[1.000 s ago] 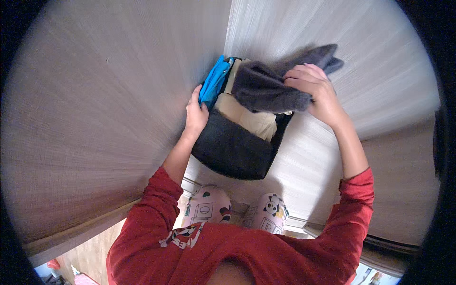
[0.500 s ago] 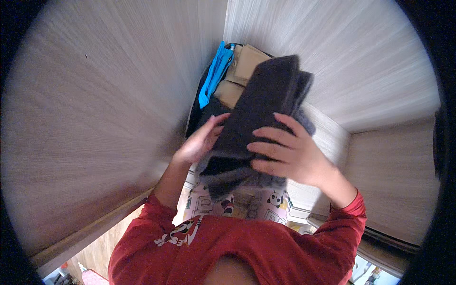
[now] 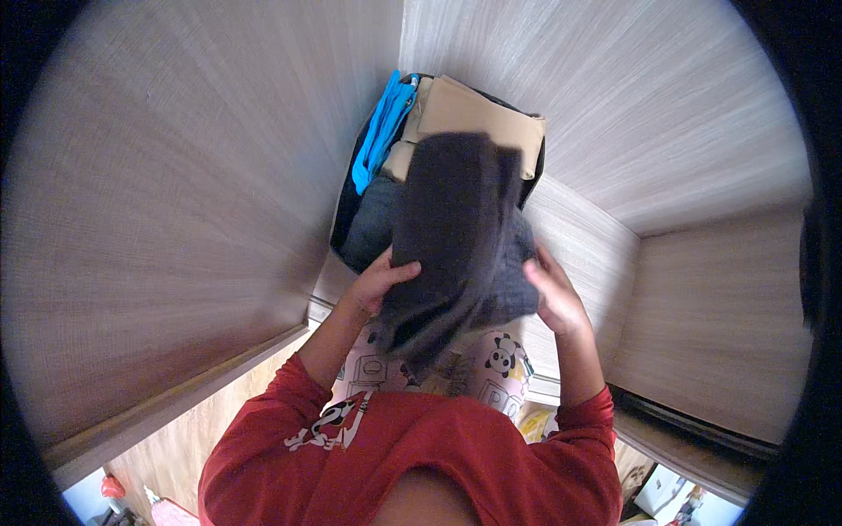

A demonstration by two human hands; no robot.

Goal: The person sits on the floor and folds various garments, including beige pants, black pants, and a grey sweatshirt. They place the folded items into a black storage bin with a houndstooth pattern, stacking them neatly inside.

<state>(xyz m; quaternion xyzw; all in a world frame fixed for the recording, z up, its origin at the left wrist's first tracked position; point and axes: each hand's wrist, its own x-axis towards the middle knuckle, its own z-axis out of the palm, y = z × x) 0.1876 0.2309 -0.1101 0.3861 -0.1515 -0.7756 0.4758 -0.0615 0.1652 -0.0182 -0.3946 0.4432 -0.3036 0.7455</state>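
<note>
A stack of dark folded clothes (image 3: pixel 449 215) is held between my two hands above the front of a black-edged container (image 3: pixel 540 167). My left hand (image 3: pixel 379 279) grips its left side, thumb on top. On the other side, my right hand (image 3: pixel 556 294) is closed on a dark blue-grey folded garment (image 3: pixel 516 285) at the stack's edge. Folded beige clothes (image 3: pixel 482 114) fill the container's back. Along its left wall stands a bright blue folded cloth (image 3: pixel 379 140). A dark grey garment (image 3: pixel 367 223) lies in the left front. The stack hides the container's middle.
Tall wood-grain panels (image 3: pixel 193 158) close in on the left and at the back (image 3: pixel 614 96). A low wood-grain panel (image 3: pixel 702 307) is at the right. Below the left panel's bottom edge shows light wooden flooring (image 3: pixel 228 408).
The stack has been lowered and shifted left, uncovering more beige clothes. My right hand has moved from the top of the stack to its right edge.
</note>
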